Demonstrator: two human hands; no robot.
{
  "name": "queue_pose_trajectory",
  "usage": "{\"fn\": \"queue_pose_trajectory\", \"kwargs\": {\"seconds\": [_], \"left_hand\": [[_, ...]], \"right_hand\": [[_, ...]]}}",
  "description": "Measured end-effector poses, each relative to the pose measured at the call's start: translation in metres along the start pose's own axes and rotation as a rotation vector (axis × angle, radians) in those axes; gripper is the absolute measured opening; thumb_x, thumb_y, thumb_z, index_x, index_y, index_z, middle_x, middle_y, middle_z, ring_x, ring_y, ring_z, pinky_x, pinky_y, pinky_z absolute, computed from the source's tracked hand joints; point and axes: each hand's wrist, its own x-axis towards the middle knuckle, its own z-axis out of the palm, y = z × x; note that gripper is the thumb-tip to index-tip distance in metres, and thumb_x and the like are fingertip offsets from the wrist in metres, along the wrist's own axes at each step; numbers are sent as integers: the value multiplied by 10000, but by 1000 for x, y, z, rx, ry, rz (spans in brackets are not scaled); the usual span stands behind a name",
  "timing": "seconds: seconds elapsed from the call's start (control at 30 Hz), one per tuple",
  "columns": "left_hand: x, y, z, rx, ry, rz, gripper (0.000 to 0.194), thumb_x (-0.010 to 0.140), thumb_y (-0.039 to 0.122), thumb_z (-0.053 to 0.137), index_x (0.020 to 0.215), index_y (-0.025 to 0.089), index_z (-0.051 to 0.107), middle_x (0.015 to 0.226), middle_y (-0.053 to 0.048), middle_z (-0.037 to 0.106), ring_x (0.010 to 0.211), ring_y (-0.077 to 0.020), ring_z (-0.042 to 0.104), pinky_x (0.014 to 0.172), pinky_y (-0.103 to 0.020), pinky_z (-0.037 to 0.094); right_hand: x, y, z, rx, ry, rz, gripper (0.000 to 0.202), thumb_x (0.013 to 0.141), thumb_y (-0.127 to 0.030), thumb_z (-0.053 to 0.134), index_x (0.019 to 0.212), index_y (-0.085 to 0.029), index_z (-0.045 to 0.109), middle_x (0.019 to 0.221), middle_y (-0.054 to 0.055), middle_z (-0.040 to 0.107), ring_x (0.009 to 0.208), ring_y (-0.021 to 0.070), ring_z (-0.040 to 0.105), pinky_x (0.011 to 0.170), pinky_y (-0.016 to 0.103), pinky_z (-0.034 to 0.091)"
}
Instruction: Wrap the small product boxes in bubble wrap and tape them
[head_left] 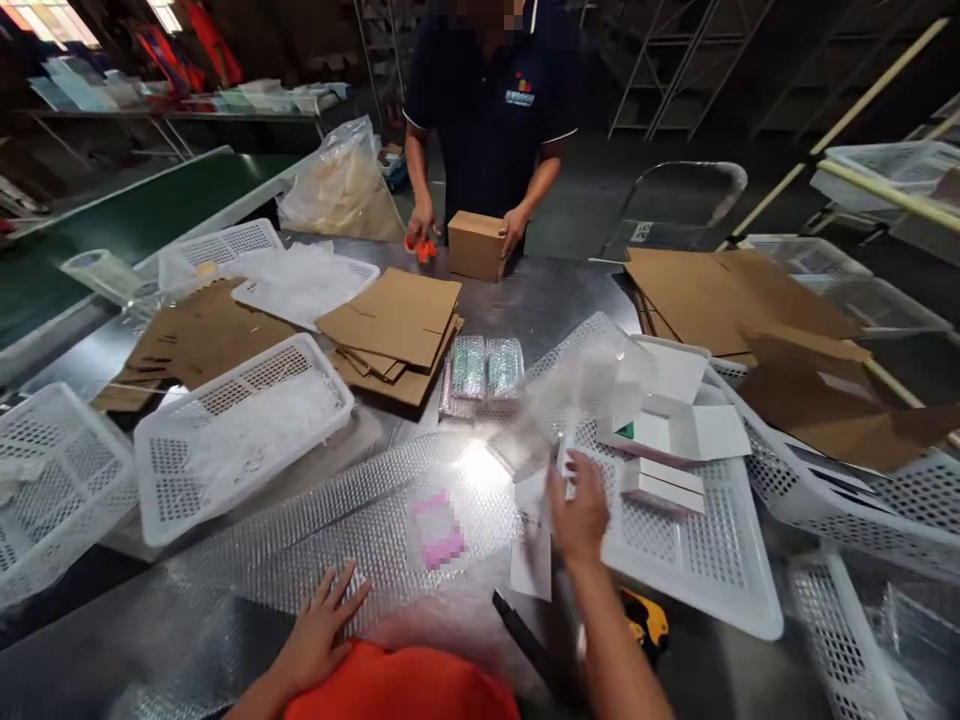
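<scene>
My left hand [326, 620] lies with fingers spread on a clear bubble wrap sheet [300, 530] at the table's front. A pink and white packet [436, 530], partly blurred out, rests on the sheet ahead of it. My right hand [581, 510] has curled fingers at the left edge of a white perforated tray [697, 560]; something white shows between thumb and fingers, too unclear to name. Left of that hand is a white printed paper [531, 560]. Behind it is a blurred clear bubble wrap piece [577, 380]. Nearby lie a long black object [525, 635] and a yellow-black object [646, 622].
White boxes [664, 487] sit in the right tray. Bubble-wrapped packs [486, 368] and flat cardboard [397, 315] lie beyond the sheet. White baskets [154, 500] line the left. Across the table, a person holds a brown box [478, 245] and an orange object [421, 247].
</scene>
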Motion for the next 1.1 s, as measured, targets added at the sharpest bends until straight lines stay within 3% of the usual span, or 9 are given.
{"fn": "queue_pose_trajectory", "kwargs": {"seconds": [0.03,0.1,0.23,0.37,0.53,0.77,0.9,1.03,1.1], "left_hand": [[2,-2,2,-1,9,3,877,753,208,567,1575,343,294,1693,-8,25,1554,-364,1,1220,-620,211],[7,-8,6,-18,34,16,862,738,226,584,1559,338,350,1688,6,90,1556,-338,47,1247,-553,210],[22,-26,7,-65,84,23,735,772,345,569,1494,423,459,1644,66,267,1532,-271,251,1257,-441,260],[36,-31,-13,-117,165,-6,642,838,489,429,1468,399,513,1604,65,375,1493,-260,357,1232,-431,334],[36,-2,-65,-128,246,29,639,855,600,351,1422,400,568,1567,96,432,1486,-271,375,1245,-462,324],[25,68,-134,-107,318,174,609,888,661,320,1404,455,568,1557,131,456,1466,-307,411,1259,-458,323],[27,145,-157,-148,434,396,588,918,631,330,1483,505,435,1607,155,369,1497,-284,356,1267,-446,303],[24,247,-190,-310,390,626,1165,722,742,587,1632,272,33,1695,25,166,1554,-364,176,1275,-507,235],[21,283,-204,-443,233,695,1166,735,648,636,1631,265,-4,1650,-15,316,1494,-341,345,1224,-448,350]], "right_hand": [[29,26,-21,8,131,94,502,994,-305,274,1389,-147,539,1352,188,596,1240,286,570,1005,404,473],[85,72,-52,-28,181,219,477,973,-267,298,1313,-99,586,1322,223,597,1243,309,562,1017,437,449],[155,119,-66,-52,-39,373,478,910,-331,512,1289,-45,573,1144,239,682,1080,340,663,889,463,494],[175,130,-56,-63,-170,436,527,861,-409,620,1242,-47,575,1052,247,708,996,342,698,834,447,497],[179,129,-52,-41,-256,413,635,862,-470,608,1326,-53,489,1106,244,700,1018,307,694,775,360,502],[160,112,-79,-71,-78,439,572,937,-336,455,1385,15,401,1081,274,685,1051,341,682,841,412,499],[106,104,-124,25,141,389,611,895,-409,455,1401,-73,389,1067,216,697,964,363,687,809,459,502],[33,63,-129,477,-115,17,656,737,-424,566,1352,-240,431,930,42,718,806,270,687,729,390,527],[17,43,-124,645,-344,-175,738,699,-380,598,1407,-312,402,817,-24,708,742,247,677,706,386,545]]}}
